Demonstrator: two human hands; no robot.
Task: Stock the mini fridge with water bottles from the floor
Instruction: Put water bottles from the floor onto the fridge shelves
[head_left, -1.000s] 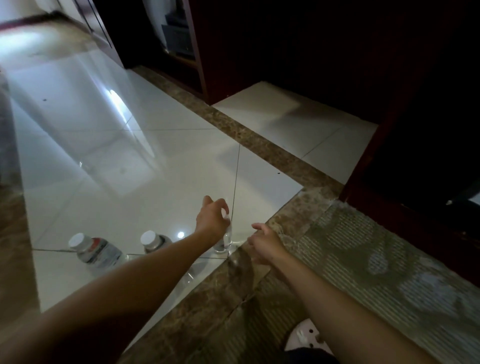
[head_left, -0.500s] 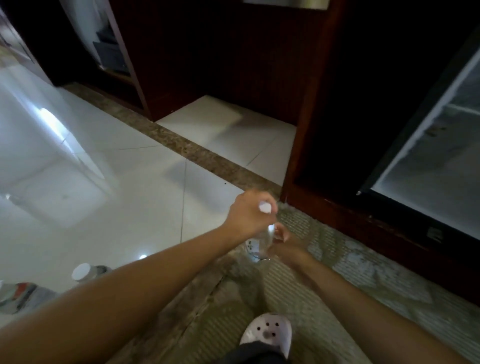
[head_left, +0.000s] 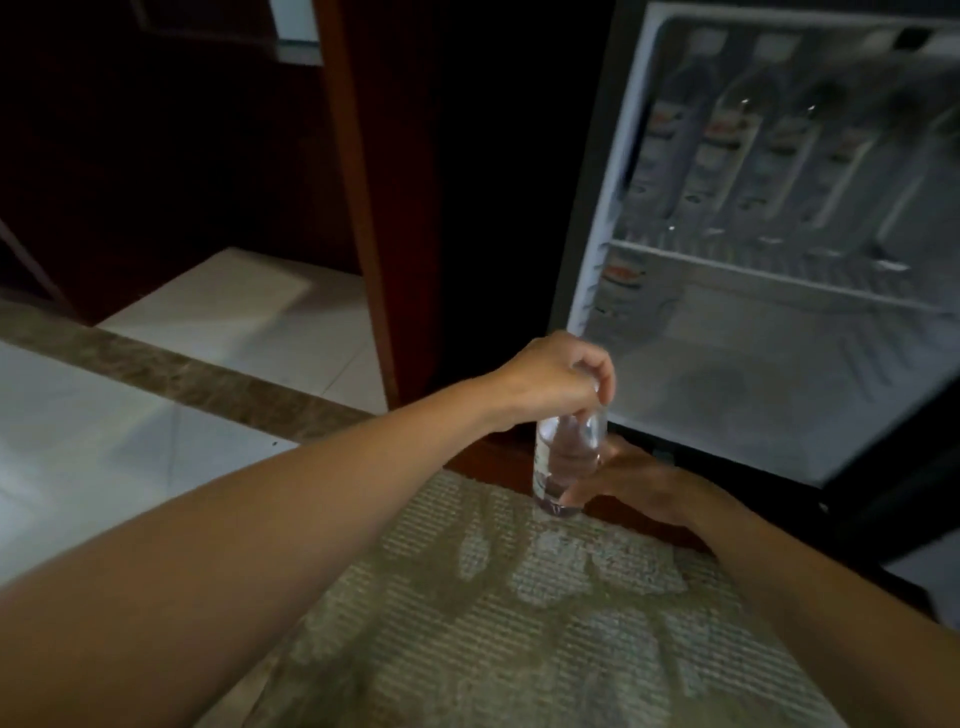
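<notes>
1. Dim room: a beige carpet with a pale leaf pattern (head_left: 519, 597) meets glossy white floor tiles (head_left: 104, 441) and a dark red-brown wooden cabinet (head_left: 363, 208). Set into the woodwork on the right is a small fridge with a white interior (head_left: 753, 405), its inside open to view.
2. Already stocked: a row of clear labelled bottles (head_left: 727, 150) stands upright on the wire upper shelf (head_left: 779, 270). I count about four, though blur makes the number uncertain. One more labelled bottle (head_left: 621, 280) shows at the left of the lower level.
3. In hand: a clear plastic water bottle (head_left: 569, 462), upright, just in front of the fridge's lower left corner and over the carpet's edge. Whether its base touches the floor cannot be told.
4. The left hand (head_left: 558, 376) reaches from above, fingers curled round the bottle's top. The right hand (head_left: 623, 483) wraps the lower body, thumb in front.
5. Judgement: stocking is well under way. This bottle has yet to go in, and the lower level looks the likely place for it. No bottles left on the floor are in view, so the remaining count is unknown.
</notes>
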